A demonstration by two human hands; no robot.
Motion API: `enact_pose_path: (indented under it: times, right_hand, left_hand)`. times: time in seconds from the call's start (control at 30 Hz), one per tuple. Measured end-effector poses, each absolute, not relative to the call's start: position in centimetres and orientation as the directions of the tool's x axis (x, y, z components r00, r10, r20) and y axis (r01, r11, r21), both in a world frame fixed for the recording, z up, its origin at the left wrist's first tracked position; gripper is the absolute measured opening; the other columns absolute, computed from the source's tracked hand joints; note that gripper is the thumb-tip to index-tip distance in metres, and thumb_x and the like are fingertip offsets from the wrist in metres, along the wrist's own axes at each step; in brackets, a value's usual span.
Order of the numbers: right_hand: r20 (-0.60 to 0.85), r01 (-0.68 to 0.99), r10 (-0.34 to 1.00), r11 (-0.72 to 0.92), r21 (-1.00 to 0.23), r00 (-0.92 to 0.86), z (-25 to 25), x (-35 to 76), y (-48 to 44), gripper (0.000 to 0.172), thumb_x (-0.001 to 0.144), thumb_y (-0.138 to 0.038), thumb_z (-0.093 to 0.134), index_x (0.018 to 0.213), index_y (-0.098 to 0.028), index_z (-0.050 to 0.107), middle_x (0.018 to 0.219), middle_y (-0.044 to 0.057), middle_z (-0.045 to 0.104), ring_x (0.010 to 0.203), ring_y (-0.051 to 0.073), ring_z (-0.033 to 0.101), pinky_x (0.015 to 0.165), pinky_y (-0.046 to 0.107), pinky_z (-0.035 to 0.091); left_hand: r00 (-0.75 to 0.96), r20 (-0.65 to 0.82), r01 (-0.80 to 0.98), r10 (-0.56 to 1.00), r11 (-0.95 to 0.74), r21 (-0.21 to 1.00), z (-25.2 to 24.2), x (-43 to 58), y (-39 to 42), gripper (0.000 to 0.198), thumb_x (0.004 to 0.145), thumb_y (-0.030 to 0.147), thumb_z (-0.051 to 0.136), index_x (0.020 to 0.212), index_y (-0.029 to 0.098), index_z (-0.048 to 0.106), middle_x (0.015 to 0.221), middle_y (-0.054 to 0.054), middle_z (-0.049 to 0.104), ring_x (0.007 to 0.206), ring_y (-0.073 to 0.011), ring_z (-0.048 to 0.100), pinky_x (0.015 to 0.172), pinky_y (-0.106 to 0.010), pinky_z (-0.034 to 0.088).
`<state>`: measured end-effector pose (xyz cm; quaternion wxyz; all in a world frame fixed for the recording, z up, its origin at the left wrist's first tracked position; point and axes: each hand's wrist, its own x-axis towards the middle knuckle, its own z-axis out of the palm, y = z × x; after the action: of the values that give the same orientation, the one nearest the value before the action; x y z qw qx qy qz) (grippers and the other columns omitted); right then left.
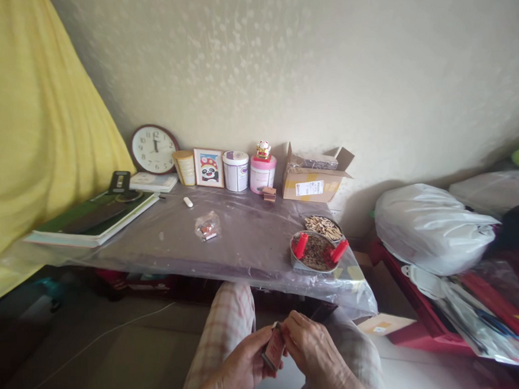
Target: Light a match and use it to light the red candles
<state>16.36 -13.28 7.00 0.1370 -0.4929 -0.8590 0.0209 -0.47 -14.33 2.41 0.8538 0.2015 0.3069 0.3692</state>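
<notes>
Both my left hand [245, 366] and my right hand [313, 348] grip a small red printed box [274, 347], held low over my lap. It looks like a matchbox, but the picture does not settle that. My right fingers cover its upper end. My knees in checked trousers [231, 318] lie beneath my hands. Nearest ahead, on the table's front corner, a round tin [315, 252] holds brown granules and two red sticks. Behind it, a second tin [324, 227] holds many pale wooden sticks.
A table under clear plastic sheeting [244, 230] stands ahead, bearing a wall clock [154, 149], canisters, a panda picture [208, 168], an open cardboard box [315, 177] and stacked books [95, 217]. A white plastic bag [430, 229] and a red rack [422, 319] stand to the right.
</notes>
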Motion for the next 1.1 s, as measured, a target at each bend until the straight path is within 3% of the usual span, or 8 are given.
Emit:
enact_pose_path:
  times: [0.1, 0.2, 0.3, 0.43, 0.63, 0.83, 1.1]
  right_hand:
    - [0.236, 0.830, 0.887, 0.456, -0.321, -0.396, 6.9, 16.6, -13.2, 0.018, 0.086, -0.011, 0.054, 0.074, -0.023, 0.060, 0.073, 0.001, 0.068, 0.062, 0.015, 0.065, 0.056, 0.024, 0.045]
    - [0.198, 0.827, 0.927, 0.373, -0.421, -0.318, 7.1, 16.9, -13.3, 0.016, 0.083, -0.013, 0.054, 0.074, -0.025, 0.057, 0.072, 0.000, 0.068, 0.063, 0.015, 0.065, 0.058, 0.024, 0.046]
    - [0.172, 0.798, 0.962, 0.272, -0.538, -0.212, 7.4, 17.4, -13.3, 0.016, 0.081, -0.012, 0.053, 0.073, -0.027, 0.055, 0.070, -0.002, 0.067, 0.062, 0.014, 0.064, 0.060, 0.022, 0.047]
    - [0.141, 0.621, 0.985, 0.174, -0.764, -0.102, 7.7, 18.1, -13.5, 0.011, 0.085, -0.022, 0.054, 0.076, -0.027, 0.059, 0.073, -0.003, 0.068, 0.066, 0.013, 0.064, 0.063, 0.020, 0.050]
    - [0.052, 0.332, 0.998, 0.043, -0.942, 0.018, 7.7, 18.4, -14.0, 0.011, 0.081, -0.038, 0.066, 0.078, -0.028, 0.066, 0.070, -0.005, 0.065, 0.065, 0.012, 0.060, 0.061, 0.018, 0.049]
    - [-0.095, -0.011, 0.995, -0.095, -0.995, 0.022, 7.0, 18.3, -14.3, 0.014, 0.072, -0.037, 0.079, 0.082, -0.030, 0.073, 0.081, -0.005, 0.070, 0.077, 0.013, 0.062, 0.072, 0.018, 0.050]
    - [-0.211, -0.339, 0.973, -0.170, -0.926, 0.089, 5.9, 17.6, -14.9, 0.015, 0.073, -0.038, 0.081, 0.082, -0.028, 0.076, 0.067, -0.004, 0.068, 0.067, 0.010, 0.059, 0.069, 0.018, 0.049]
  left_hand:
    - [0.543, -0.362, -0.498, 0.757, 0.638, 0.587, 2.5, -0.5, -14.3, 0.029, 0.085, 0.042, 0.066, 0.085, 0.014, 0.073, 0.071, -0.002, 0.067, 0.065, -0.0132, 0.060, 0.060, -0.025, 0.038]
    - [0.544, -0.349, -0.495, 0.763, 0.628, 0.601, 2.7, -0.6, -14.1, 0.029, 0.085, 0.038, 0.067, 0.104, 0.016, 0.071, 0.081, -0.005, 0.072, 0.067, -0.0137, 0.063, 0.061, -0.025, 0.038]
    - [0.540, -0.347, -0.502, 0.767, 0.624, 0.599, 2.5, -0.9, -13.8, 0.042, 0.084, 0.037, 0.069, 0.122, 0.019, 0.064, 0.092, -0.007, 0.075, 0.073, -0.0157, 0.066, 0.064, -0.026, 0.041]
    - [0.547, -0.310, -0.539, 0.778, 0.610, 0.581, 2.4, -1.2, -13.6, 0.046, 0.086, 0.035, 0.067, 0.130, 0.022, 0.058, 0.100, -0.008, 0.076, 0.085, -0.0191, 0.069, 0.073, -0.030, 0.044]
    - [0.561, -0.249, -0.605, 0.790, 0.596, 0.529, 2.9, -1.4, -13.5, 0.038, 0.089, 0.028, 0.064, 0.127, 0.025, 0.061, 0.101, -0.007, 0.078, 0.095, -0.0207, 0.070, 0.080, -0.033, 0.044]
    - [0.578, -0.219, -0.619, 0.786, 0.597, 0.511, 3.1, -1.6, -13.5, 0.037, 0.089, 0.026, 0.062, 0.126, 0.023, 0.061, 0.102, -0.009, 0.079, 0.096, -0.0210, 0.071, 0.082, -0.033, 0.043]
    - [0.594, -0.212, -0.632, 0.776, 0.614, 0.474, 3.7, -1.7, -13.5, 0.035, 0.091, 0.027, 0.060, 0.126, 0.023, 0.060, 0.103, -0.011, 0.079, 0.097, -0.0222, 0.072, 0.083, -0.034, 0.043]
